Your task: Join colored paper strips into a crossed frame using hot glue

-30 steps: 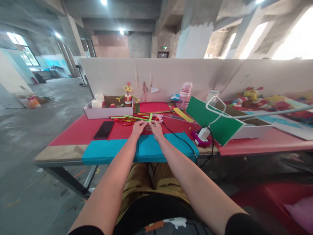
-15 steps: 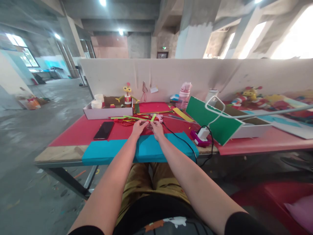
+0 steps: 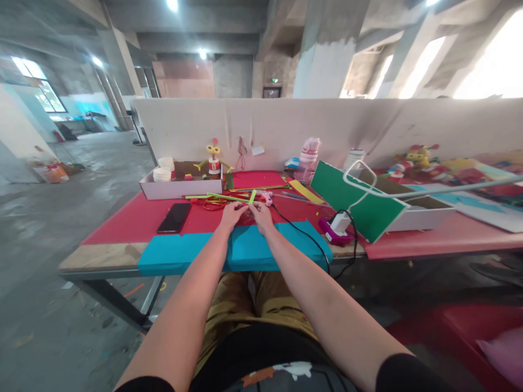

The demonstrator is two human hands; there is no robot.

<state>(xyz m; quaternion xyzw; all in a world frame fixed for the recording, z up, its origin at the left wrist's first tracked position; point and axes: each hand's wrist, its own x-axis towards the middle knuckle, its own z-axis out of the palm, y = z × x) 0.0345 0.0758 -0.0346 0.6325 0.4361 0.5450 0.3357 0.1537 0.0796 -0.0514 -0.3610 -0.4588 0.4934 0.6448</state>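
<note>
My left hand (image 3: pixel 232 214) and my right hand (image 3: pixel 261 215) meet fingertip to fingertip above the blue sheet (image 3: pixel 281 245). A short light-green strip (image 3: pixel 253 197) stands up from between the fingertips, pinched by my right hand. The fingers of my left hand are pressed together beside its lower end; whatever they hold is too small to make out. Just beyond the hands lie a pink glue gun (image 3: pixel 265 197), red-handled scissors (image 3: pixel 214 204) and several long green strips (image 3: pixel 229 197).
A black phone (image 3: pixel 174 218) lies at the left. Behind it is a white box (image 3: pixel 180 190) with paper cups and a yellow-headed figure (image 3: pixel 213 158). At the right are a purple power strip (image 3: pixel 335 232), a green board (image 3: pixel 355 204) and a cable.
The light-green strip has shifted slightly left and now stands more upright. Both hands have stayed nearly in place, with small finger movements.
</note>
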